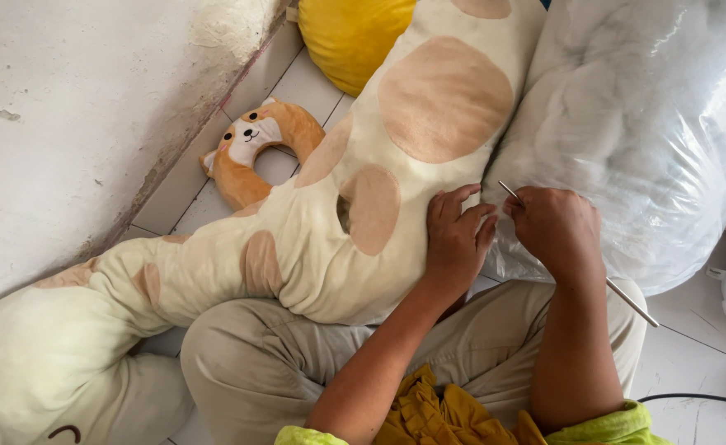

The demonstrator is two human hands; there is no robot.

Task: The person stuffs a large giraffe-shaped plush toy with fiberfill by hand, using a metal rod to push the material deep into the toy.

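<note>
- The left hand (458, 239) lies flat, fingers spread and open, pressing the edge of a long cream plush pillow with round tan patches (363, 189); the fabric looks soft and velvety, puffed tight with filling.
- The right hand (556, 231) is curled closed around a thin, straight metal rod (627, 298), whose tip shows just above the knuckles, close to the left fingertips, and whose longer end sticks out below the wrist.
- The plush pillow runs from above the hands down and away to the left of them, resting across the person's lap in beige trousers (272, 354).
- Just right of the hands sits a large clear plastic bag of white fluffy stuffing (651, 124), glossy and crinkled.
- Well left of the hands lies a small orange-and-white ring-shaped plush animal cushion (260, 148); above it, a smooth yellow rounded cushion (350, 37).
- All rest on a white tiled floor (701, 363) beside a rough, flaking whitewashed wall (82, 124).
</note>
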